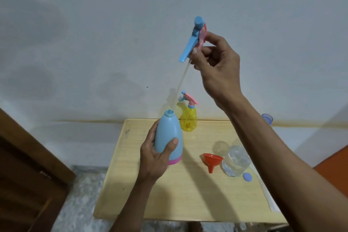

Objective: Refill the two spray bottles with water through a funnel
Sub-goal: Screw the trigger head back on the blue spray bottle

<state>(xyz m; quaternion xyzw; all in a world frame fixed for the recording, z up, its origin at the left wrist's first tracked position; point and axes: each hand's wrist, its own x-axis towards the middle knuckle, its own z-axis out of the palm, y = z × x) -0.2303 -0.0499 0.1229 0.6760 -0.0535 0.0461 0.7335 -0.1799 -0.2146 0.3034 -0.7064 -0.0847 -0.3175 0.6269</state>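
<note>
Over the small wooden table (188,194) the person's left hand (156,156) gripped the blue spray bottle (168,137) around its body, thumb across the front, holding it just above the tabletop. Their right hand (216,62) pinched the trigger head (194,41) high in the air, its dip tube (180,81) trailing down with the tip seemingly right at the bottle's open neck.

To do this well, I'd have lifted the head straight up until the tube cleared the mouth, kept the bottle upright, then laid the head somewhere it wouldn't roll before reaching for the funnel.

The blue bottle was opaque, so I couldn't tell what it held. At the far edge stood the yellow spray bottle (188,118), capped and see-through, looking nearly empty. Near the right side lay the orange funnel (211,160) on its side, beside a clear water bottle (237,160) with its blue cap (247,176) off; how much water was inside wasn't clear.
</note>
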